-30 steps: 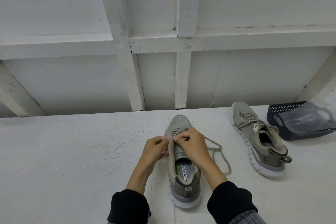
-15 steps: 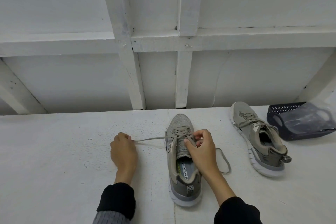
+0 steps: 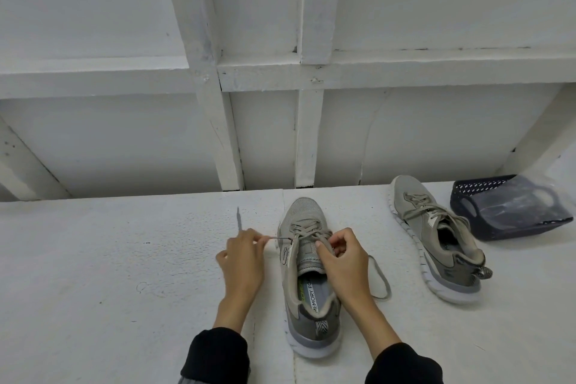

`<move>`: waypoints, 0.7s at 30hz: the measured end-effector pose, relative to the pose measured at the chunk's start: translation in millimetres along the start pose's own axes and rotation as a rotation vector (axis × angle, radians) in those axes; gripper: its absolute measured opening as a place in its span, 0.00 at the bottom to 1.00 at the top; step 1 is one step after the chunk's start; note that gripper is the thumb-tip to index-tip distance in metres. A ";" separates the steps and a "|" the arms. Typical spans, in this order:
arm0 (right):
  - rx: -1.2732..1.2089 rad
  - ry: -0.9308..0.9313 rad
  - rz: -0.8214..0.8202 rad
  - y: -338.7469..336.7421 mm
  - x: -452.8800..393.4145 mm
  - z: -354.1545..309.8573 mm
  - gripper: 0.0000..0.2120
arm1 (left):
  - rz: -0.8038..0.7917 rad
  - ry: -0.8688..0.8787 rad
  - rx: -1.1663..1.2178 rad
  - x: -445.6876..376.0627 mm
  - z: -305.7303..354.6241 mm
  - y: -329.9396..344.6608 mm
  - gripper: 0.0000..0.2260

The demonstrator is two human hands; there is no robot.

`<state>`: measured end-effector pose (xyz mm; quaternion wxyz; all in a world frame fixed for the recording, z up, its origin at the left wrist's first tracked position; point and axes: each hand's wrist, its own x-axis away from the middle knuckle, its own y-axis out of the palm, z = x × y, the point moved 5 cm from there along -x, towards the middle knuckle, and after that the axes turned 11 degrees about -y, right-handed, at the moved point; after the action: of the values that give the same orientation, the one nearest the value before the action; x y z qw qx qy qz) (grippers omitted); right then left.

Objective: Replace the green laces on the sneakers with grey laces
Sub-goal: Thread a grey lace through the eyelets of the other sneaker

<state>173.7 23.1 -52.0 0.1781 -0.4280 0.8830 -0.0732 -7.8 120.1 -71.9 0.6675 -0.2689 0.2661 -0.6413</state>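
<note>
1. We're looking down at a white counter (image 3: 109,274) that's carrying everything, with a white panelled wall behind it.
2. Far right, a dark blue basket (image 3: 467,196) is lying tipped on its side with clear plastic bagging spilling out.
3. Just left of it, the second sneaker (image 3: 436,246) is sitting laced, toe pointing away.
4. The sneaker (image 3: 307,284) we're working on is sitting dead centre between our hands, heel toward us.
5. Our right hand (image 3: 341,262) is curling its grip around the lacing over the tongue, pinching it.
6. Our left hand (image 3: 244,262) is pinching the grey lace (image 3: 279,238) just left of the eyelets, pulling it sideways; its tip is sticking up past our fingers.
7. The lace's other end is looping loose on the counter right of the shoe.
</note>
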 end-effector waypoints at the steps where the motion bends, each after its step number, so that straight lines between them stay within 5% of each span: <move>1: -0.004 0.002 0.000 0.0 0.1 0.0 0.10 | 0.061 -0.075 -0.091 -3.5 -9.9 -5.3 0.08; 6: -0.031 -0.012 -0.047 0.7 -0.9 -3.4 0.10 | 0.150 -0.248 -0.461 -12.2 -32.1 -15.7 0.10; 12: -0.149 0.048 0.072 -10.4 -7.2 8.4 0.07 | -0.195 0.148 0.101 -1.2 8.6 2.0 0.10; 14: -0.079 0.083 0.051 -12.2 -12.3 18.5 0.03 | -0.279 0.223 0.116 6.0 21.5 7.6 0.08; 17: -0.075 0.147 -0.082 -5.9 -14.8 28.9 0.10 | -0.246 0.218 0.141 9.0 25.8 8.7 0.08; 21: 0.015 0.050 -0.126 -6.8 -14.5 26.7 0.03 | -0.143 0.110 0.123 6.3 13.9 5.4 0.09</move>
<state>197.0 30.8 -71.2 0.1544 -0.4795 0.8579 -0.1017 6.1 114.3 -65.8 0.6197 -0.2103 0.2428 -0.7161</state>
